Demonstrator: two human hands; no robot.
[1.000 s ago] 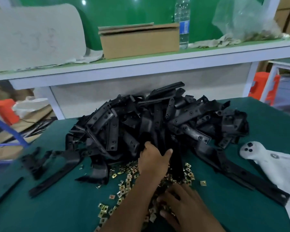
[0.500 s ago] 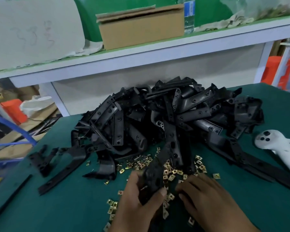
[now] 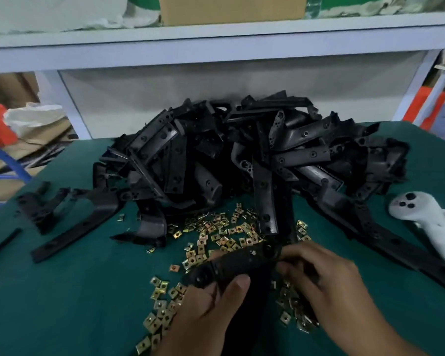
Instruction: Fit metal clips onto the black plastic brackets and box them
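Step in hand: a clip is judged about to be fitted onto the bracket [image 3: 231,265] held over the worktop's [image 3: 62,291] near edge.
Left hand [image 3: 211,309]: curled round the bracket's near-left end, thumb laid on top.
Right hand [image 3: 326,286]: fingers curled at the bracket's right end; whether a clip is pinched there cannot be told, since motion blur hides the fingertips.
Bracket: black, lying roughly level between both hands, its holes facing up.
Clips [image 3: 216,235]: small brass-coloured squares scattered on the worktop, between the hands and the pile and under both wrists.
Doing it well: the bracket should be kept steady by the left hand while a single clip is lined up squarely with the bracket's edge and pushed home; a tilted clip would likely jam or spring off.
Pile [image 3: 242,155]: many brackets heaped at the middle of the worktop, touching the clips' far side.
Loose brackets [image 3: 70,219]: several lying apart near the left edge.
Controller [image 3: 427,222]: white, resting by the right edge.
Box [image 3: 231,7]: cardboard, on the shelf behind the worktop, well apart from the hands.
In the way: the pile stands between the hands and the box; a reach over it is judged needed.
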